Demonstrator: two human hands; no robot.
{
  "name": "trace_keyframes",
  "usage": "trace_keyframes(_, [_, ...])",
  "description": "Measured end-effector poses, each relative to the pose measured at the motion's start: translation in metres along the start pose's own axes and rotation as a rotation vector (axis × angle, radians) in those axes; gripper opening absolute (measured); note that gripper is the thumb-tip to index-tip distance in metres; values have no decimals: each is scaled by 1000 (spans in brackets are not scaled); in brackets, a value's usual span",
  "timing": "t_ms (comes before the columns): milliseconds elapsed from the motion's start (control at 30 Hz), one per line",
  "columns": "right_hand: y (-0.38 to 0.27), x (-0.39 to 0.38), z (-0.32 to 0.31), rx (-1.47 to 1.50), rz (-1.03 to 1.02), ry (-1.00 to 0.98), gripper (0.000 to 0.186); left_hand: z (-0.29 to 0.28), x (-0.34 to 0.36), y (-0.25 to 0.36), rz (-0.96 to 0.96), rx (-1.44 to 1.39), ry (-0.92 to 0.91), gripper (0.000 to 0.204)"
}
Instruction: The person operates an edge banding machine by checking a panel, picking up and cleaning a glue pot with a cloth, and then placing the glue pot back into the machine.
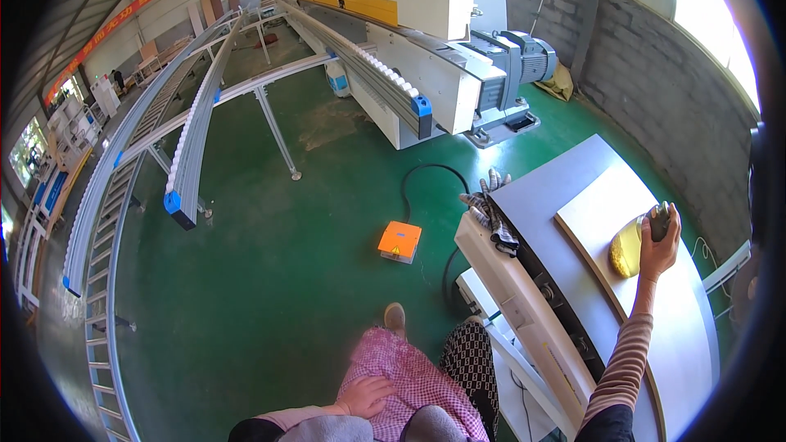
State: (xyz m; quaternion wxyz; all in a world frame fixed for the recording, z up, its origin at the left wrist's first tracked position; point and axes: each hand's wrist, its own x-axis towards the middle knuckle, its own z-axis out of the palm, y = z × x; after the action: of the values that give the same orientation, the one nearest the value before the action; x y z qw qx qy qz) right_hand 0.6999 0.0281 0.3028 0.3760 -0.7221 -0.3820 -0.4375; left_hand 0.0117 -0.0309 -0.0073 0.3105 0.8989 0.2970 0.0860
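My right hand (660, 247) is closed around the dark lid end of a clear bottle (625, 250) of yellow liquid with bits settled at its bottom. The bottle is over a pale wooden board (602, 206), which lies on a grey-white panel (540, 188); whether the bottle rests on the board, I cannot tell. My left hand (366, 397) lies flat on a pink checked apron (409, 368) over my lap, its fingers loosely spread and holding nothing. A pair of striped work gloves (490, 211) lies at the panel's far left corner.
A beige machine beam (524, 311) runs along the panel's left side. An orange foot pedal box (399, 241) with a black cable sits on the green floor. Roller rails (195, 131) stand left, a large white machine (426, 57) with a motor (512, 57) ahead, a grey wall right.
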Motion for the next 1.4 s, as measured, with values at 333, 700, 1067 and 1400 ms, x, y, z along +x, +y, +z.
trace_keyframes(333, [2,-1,-2,-3,-1,-6,62,0,1,0,7,-12,15,51])
trace_keyframes(700, [3,0,-1,2,19,-20,62,-3,3,3,1,-17,20,49])
trace_keyframes(1067, [2,-2,-1,-22,35,-21,63,-7,3,7,20,4,67,48])
trace_keyframes(1400, [4,-2,1,-37,45,-26,62,-8,4,7,30,13,73,47])
